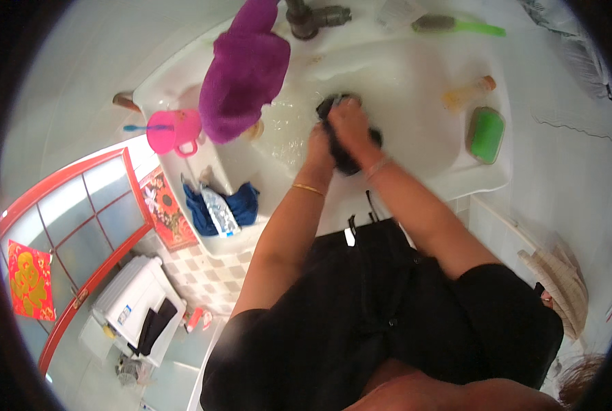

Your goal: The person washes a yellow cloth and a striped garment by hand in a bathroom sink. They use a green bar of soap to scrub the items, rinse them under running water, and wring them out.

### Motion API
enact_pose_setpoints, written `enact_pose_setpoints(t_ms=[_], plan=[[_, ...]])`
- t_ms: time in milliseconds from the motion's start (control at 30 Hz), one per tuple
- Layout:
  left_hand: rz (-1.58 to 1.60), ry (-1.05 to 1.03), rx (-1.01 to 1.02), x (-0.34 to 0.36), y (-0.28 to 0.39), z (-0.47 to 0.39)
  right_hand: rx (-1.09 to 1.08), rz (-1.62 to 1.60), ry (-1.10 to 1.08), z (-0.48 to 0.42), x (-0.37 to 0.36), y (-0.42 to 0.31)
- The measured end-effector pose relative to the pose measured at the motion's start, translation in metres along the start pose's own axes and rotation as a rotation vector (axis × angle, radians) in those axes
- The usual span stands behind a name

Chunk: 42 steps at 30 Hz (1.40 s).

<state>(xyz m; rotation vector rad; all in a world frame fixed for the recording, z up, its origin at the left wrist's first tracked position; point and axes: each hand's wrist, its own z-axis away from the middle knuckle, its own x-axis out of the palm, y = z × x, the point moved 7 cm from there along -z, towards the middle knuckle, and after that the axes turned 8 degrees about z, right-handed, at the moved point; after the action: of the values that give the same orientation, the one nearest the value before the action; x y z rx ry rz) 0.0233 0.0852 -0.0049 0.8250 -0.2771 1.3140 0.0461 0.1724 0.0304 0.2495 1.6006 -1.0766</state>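
Both of my hands are together low over the white sink basin (pixel 413 118), closed around a wet-looking black cloth (pixel 346 160). My left hand (pixel 320 143) grips the cloth's left side, and my right hand (pixel 349 120) lies over its upper part. Parts of the cloth stick out above, below and to the right of my fingers. Water with bright ripples shows in the basin left of the hands. A dark faucet (pixel 303 20) stands at the back rim, and a purple towel (pixel 249 72) hangs to the left of it.
A pink mug (pixel 175 132) with a blue toothbrush (pixel 144 128) and a blue cloth (pixel 244 203) under a tube (pixel 218 210) lie left. A green-handled brush (pixel 478 27), an orange-capped bottle (pixel 465 95) and green soap (pixel 487 135) are right. A washing machine (pixel 131 287) stands lower left.
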Motion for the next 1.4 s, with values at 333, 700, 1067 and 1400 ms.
enact_pose_setpoints(t_ms=[333, 700, 1067, 1400], plan=[[-0.757, 0.361, 0.475, -0.042, 0.035, 0.062, 0.098, 0.011, -0.096, -0.002, -0.066, 0.093], [0.053, -0.114, 0.056, -0.062, 0.005, -0.002, 0.122, -0.283, -0.149, 0.024, 0.006, -0.027], [0.165, 0.083, -0.061, 0.005, 0.032, 0.057, 0.278, -0.292, -0.045, 0.011, 0.032, 0.015], [-0.379, 0.354, 0.365, -0.126, 0.057, 0.047, 0.221, 0.202, 0.021, 0.019, -0.076, 0.094]])
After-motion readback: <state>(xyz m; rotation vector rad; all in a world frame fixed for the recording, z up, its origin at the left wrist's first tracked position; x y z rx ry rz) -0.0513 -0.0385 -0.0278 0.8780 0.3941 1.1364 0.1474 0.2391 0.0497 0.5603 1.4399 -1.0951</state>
